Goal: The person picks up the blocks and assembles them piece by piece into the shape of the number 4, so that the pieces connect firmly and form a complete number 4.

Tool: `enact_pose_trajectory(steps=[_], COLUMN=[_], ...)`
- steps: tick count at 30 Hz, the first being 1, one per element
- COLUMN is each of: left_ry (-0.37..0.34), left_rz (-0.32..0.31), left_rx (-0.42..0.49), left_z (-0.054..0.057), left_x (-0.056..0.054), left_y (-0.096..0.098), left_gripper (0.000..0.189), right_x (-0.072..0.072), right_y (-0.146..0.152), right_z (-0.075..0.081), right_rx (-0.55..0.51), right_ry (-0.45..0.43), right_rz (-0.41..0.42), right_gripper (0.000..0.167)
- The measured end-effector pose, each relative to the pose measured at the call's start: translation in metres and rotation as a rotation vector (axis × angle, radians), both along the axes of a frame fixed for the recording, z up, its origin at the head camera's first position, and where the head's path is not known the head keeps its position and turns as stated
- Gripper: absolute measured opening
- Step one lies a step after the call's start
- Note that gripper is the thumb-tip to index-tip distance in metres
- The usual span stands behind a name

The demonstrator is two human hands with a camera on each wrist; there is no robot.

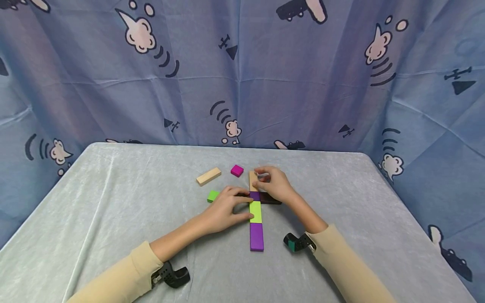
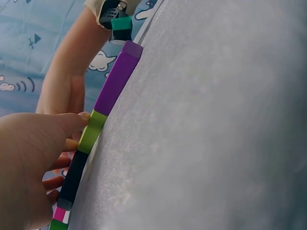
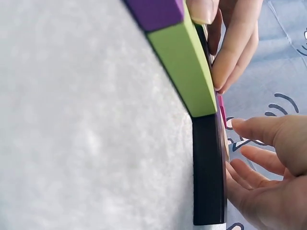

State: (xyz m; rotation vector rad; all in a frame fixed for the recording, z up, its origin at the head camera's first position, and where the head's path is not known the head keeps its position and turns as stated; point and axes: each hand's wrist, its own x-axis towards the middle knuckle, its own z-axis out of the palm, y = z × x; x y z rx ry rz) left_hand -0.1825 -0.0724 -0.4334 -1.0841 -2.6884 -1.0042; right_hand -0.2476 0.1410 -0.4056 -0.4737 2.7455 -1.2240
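A straight row of flat blocks on the cloth runs away from me: a purple block [image 1: 256,237], a lime block [image 1: 255,212], a small purple block [image 1: 254,196] and a plain wood block [image 1: 253,179]. A dark block [image 1: 270,198] juts out to the right beside the small purple one. My left hand [image 1: 224,210] lies left of the row, thumb and fingertips right at the edge of the lime and small purple blocks. My right hand [image 1: 275,184] reaches over the dark block, its thumb and index finger spread along the wood block's right side.
Left of the row lie another plain wood block [image 1: 209,176], a magenta block [image 1: 237,170] and a green block [image 1: 213,196], partly behind the left hand. A pale cloth [image 1: 125,219] covers the table, and a blue patterned curtain [image 1: 197,84] hangs behind its far edge.
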Motion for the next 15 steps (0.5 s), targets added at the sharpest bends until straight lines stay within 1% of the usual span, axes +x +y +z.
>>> enact_pose_trajectory(steps=[7,15], left_ry=[0.007,0.008], left_rz=[-0.002,-0.006], left_rx=[-0.001,0.001], left_z=[0.0,0.001], left_x=[0.0,0.001], left_y=[0.0,0.0], left_gripper=[0.041,0.041], right_x=[0.011,0.024], right_y=[0.001,0.004], right_z=[0.001,0.001], right_rx=[0.008,0.051], right_ry=[0.047,0.152], right_rz=[0.009,0.067], right_gripper=[0.044,0.037])
